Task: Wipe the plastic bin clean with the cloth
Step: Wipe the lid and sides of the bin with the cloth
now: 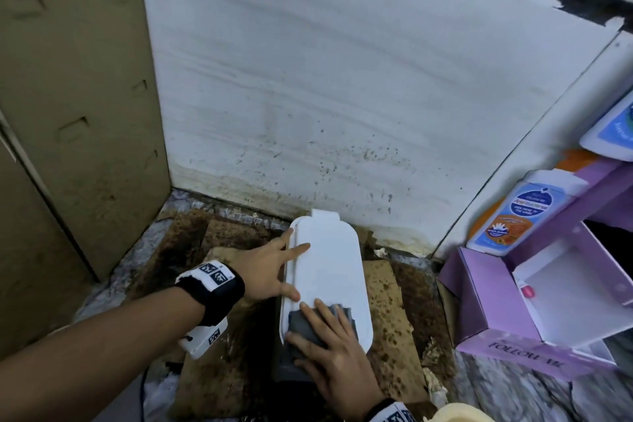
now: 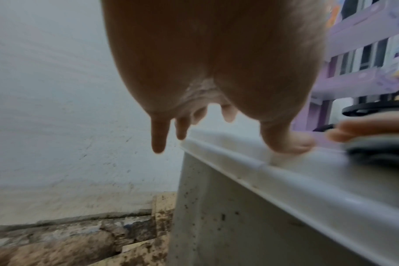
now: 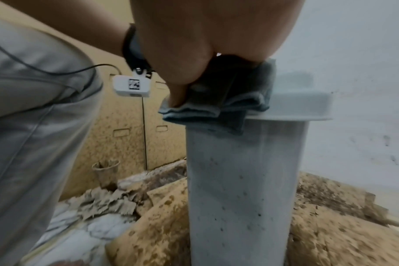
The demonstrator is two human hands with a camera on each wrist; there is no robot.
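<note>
The left hand (image 1: 270, 267) comes in from 9 o'clock with the forearm level; its fingers lie straight and spread on the lid (image 1: 329, 271) of the bin (image 3: 241, 180), fingertips on the left rim, thumb pressed on the lid top at 7 o'clock; this grip is apart, flat, steadying; in the left wrist view the thumb (image 2: 282, 140) bears on the lid just inside the edge while the little finger hangs past it.

The right hand (image 1: 332, 353) enters from 6 o'clock, palm down, fingers flat over the grey cloth (image 1: 308, 325); its grip is apart too, pressing the cloth on the near end of the lid; the cloth (image 3: 216, 106) overhangs the near-left edge and droops down the bin's side.

The bin stands upright on stained cardboard (image 1: 387, 319) on the floor, its far end close to the white wall (image 1: 342, 79) at 12 o'clock; its speckled sides are free all round; a tan panel (image 1: 75, 96) stands at 9 o'clock, well apart; a purple box (image 1: 496, 312) sits at 3 o'clock, near; most of the lid beyond the cloth lies bare toward 12 o'clock.
</note>
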